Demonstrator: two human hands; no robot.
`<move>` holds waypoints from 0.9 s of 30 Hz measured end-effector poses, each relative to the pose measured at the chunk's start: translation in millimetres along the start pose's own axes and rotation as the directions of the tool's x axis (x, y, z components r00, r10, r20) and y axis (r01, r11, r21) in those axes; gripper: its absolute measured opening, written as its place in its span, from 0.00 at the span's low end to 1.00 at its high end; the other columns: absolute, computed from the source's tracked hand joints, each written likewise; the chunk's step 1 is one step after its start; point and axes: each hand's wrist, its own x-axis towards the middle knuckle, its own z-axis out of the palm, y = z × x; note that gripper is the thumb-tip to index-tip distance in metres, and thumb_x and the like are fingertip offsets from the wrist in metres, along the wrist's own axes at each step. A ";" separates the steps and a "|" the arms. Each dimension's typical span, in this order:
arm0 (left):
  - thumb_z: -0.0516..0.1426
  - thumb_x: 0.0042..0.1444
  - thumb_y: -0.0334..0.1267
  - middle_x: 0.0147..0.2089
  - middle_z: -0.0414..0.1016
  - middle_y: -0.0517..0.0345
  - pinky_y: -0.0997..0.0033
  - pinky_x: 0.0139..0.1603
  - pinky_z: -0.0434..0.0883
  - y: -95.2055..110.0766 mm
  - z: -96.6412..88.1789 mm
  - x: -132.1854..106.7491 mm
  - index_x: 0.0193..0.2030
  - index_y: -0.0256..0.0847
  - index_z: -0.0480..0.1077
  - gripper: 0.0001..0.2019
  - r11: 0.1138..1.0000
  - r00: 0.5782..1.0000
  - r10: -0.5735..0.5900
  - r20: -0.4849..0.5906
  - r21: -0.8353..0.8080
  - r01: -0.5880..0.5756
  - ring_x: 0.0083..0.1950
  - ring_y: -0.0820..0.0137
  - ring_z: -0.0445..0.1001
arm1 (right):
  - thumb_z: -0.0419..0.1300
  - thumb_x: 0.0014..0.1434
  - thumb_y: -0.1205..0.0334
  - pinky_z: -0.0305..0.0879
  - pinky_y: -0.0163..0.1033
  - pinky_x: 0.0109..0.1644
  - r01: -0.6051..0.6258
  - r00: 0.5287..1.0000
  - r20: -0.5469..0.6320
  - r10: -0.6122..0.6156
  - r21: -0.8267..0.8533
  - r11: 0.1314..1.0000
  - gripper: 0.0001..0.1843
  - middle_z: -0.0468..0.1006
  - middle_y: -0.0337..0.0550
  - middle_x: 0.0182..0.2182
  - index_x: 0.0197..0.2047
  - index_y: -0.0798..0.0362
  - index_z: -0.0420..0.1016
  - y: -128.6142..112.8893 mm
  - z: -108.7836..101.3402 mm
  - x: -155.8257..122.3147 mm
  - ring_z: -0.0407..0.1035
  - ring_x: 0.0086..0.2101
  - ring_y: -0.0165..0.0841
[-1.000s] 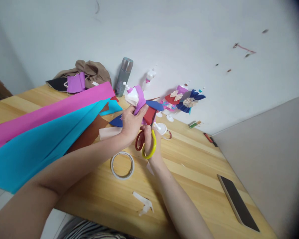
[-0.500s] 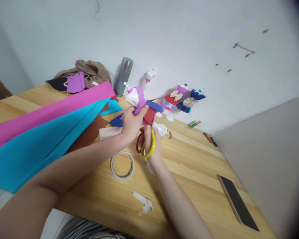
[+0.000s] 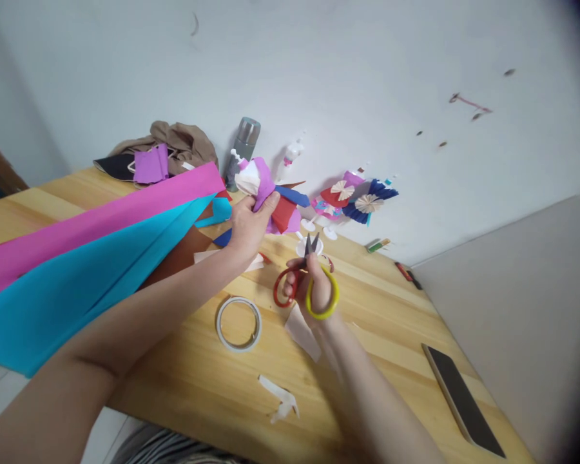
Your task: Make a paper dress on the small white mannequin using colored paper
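Gripped in my left hand [image 3: 251,222] is a small white mannequin figure [image 3: 246,177], tilted, wrapped in purple, cream, red and blue paper. A red paper piece [image 3: 283,214] and a blue strip [image 3: 292,195] stick out past my thumb. My right hand [image 3: 316,290] holds scissors [image 3: 312,248] with one red and one yellow handle loop; the dark blades are parted and point up, apart from the paper. Beneath the blades is a round white base [image 3: 310,247] on the table, partly covered. A pale paper piece [image 3: 302,332] lies under my right wrist.
Pink paper [image 3: 101,206] and blue paper [image 3: 91,277] spread over the left side. A tape roll [image 3: 218,322] and a torn scrap [image 3: 280,393] lie in front. Dressed figures [image 3: 348,196], a flask [image 3: 246,138] and brown cloth [image 3: 188,145] are at the back; a phone [image 3: 464,403] lies right.
My right hand has drawn the scissors back toward me and right, away from the red paper, and the blades have opened. My left hand has shifted slightly left with the figure.
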 end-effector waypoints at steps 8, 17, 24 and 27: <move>0.64 0.58 0.41 0.20 0.55 0.66 0.72 0.27 0.57 5.0 2.2 -13.1 0.18 0.43 0.55 0.24 1.000 1.000 0.016 -0.003 0.011 -0.016 0.25 0.76 0.54 | 0.53 0.65 0.37 0.58 0.34 0.21 0.220 0.976 0.076 -0.206 -0.315 0.923 0.23 0.68 0.31 0.16 0.40 0.51 0.70 17.8 3.8 -24.8 0.62 0.16 0.28; 0.63 0.58 0.43 0.22 0.64 0.64 0.70 0.29 0.61 -1.9 3.1 -12.1 0.23 0.41 0.65 0.17 0.999 1.000 -0.008 -0.001 -0.050 0.008 0.26 0.75 0.59 | 0.51 0.64 0.35 0.59 0.34 0.22 0.238 0.971 0.063 -0.230 -0.305 0.922 0.26 0.66 0.31 0.18 0.41 0.52 0.68 17.0 31.2 -18.3 0.62 0.17 0.28; 0.63 0.58 0.45 0.21 0.61 0.64 0.68 0.31 0.60 -5.9 2.9 -10.6 0.21 0.41 0.63 0.20 1.000 1.000 0.000 -0.027 0.008 0.000 0.27 0.75 0.58 | 0.51 0.64 0.34 0.60 0.35 0.23 0.269 0.962 0.042 -0.270 -0.308 0.913 0.27 0.67 0.32 0.18 0.41 0.52 0.69 25.5 34.6 -11.2 0.63 0.17 0.28; 0.64 0.57 0.44 0.21 0.62 0.64 0.68 0.31 0.60 -6.0 3.0 -10.5 0.21 0.41 0.63 0.19 1.000 0.999 -0.011 -0.033 0.003 0.011 0.27 0.74 0.58 | 0.51 0.65 0.35 0.59 0.35 0.22 0.267 0.962 0.038 -0.270 -0.324 0.907 0.27 0.67 0.33 0.18 0.41 0.52 0.69 25.9 35.7 -9.6 0.62 0.16 0.28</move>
